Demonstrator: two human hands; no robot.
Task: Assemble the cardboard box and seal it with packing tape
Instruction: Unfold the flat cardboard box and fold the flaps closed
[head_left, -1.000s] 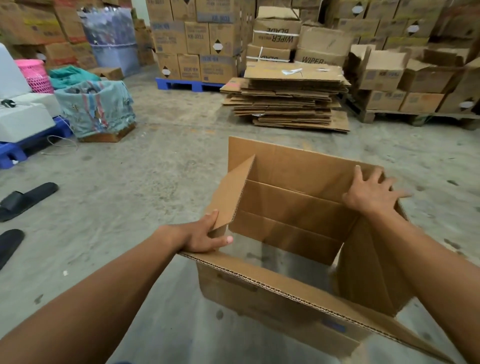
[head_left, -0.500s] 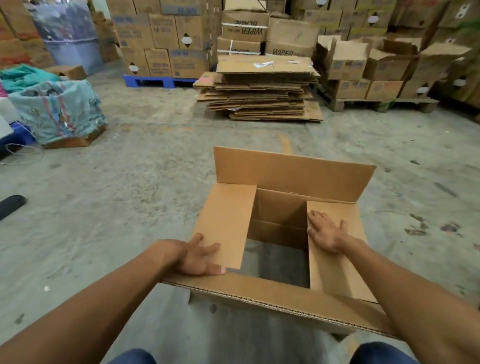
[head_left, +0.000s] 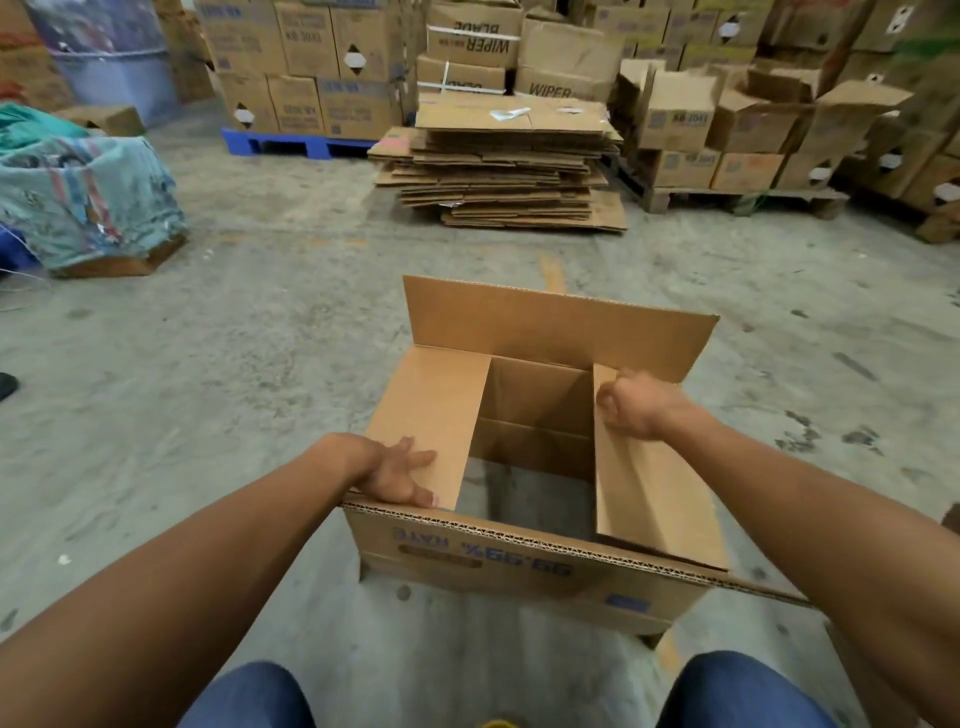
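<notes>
A brown cardboard box (head_left: 519, 566) stands on the concrete floor in front of my knees, open end up. Its two short flaps are folded inward and lie flat. The far long flap (head_left: 556, 327) stands upright and the near long flap hangs toward me. My left hand (head_left: 397, 473) presses flat, fingers spread, on the left short flap at its near corner. My right hand (head_left: 636, 405) rests curled on the far end of the right short flap (head_left: 649, 493). Bare floor shows through the gap between the flaps. No packing tape is in view.
A stack of flattened cartons (head_left: 506, 166) lies straight ahead on the floor. Stacked boxes on a blue pallet (head_left: 291, 143) and a wooden pallet (head_left: 737, 197) line the back. A cloth-covered bundle (head_left: 88, 202) sits at the left.
Both short flaps went from raised to flat. My right hand slid to the far end of the right flap and curled. The near flap dropped toward me and the view moved closer.
</notes>
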